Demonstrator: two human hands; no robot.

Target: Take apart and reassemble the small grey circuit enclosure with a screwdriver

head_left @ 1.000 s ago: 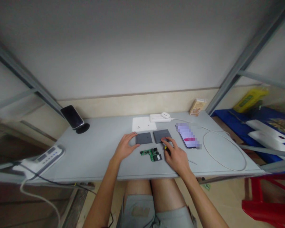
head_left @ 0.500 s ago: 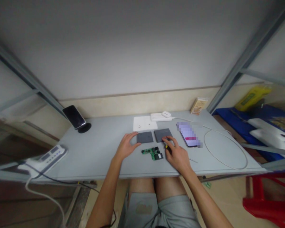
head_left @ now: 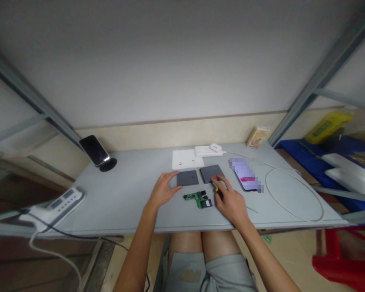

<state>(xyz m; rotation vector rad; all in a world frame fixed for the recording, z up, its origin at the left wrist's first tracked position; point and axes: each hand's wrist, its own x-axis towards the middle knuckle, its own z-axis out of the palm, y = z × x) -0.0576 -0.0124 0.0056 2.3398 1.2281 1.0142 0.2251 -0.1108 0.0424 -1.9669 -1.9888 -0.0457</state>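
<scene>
**Two grey plates, one bare board, both hands down**

On the grey desk (head_left: 118, 194), a seated person works over a small green board (head_left: 198, 198), the landmark for everything else. Left hand (head_left: 163, 190) lies just beyond and to the left of the board, fingers spread flat, tips touching the near edge of the left plate (head_left: 187, 177). Right hand (head_left: 231, 201) sits just right of the board, fingers curled about a small tool with a yellow tip (head_left: 213, 188), whose point meets the near corner of the right plate (head_left: 212, 173); how firmly the tool is pinched cannot be told. The two plates lie side by side beyond the board, a narrow gap between them, neither touching it.

Judged from this pose, the work goes best with the left palm kept steady on its plate while the tool hand moves slowly, clear of the board's exposed parts, since a slip toward it could scrape them.

Beyond the plates rests a white sheet (head_left: 186, 159) bearing what look like tiny screws, and past that a white charger (head_left: 208, 151). Right of the board lies a lit phone (head_left: 245, 174) and a looped white cable (head_left: 295, 194). Far left stand a second phone (head_left: 94, 150) on a stand and a power strip (head_left: 56, 202).
</scene>
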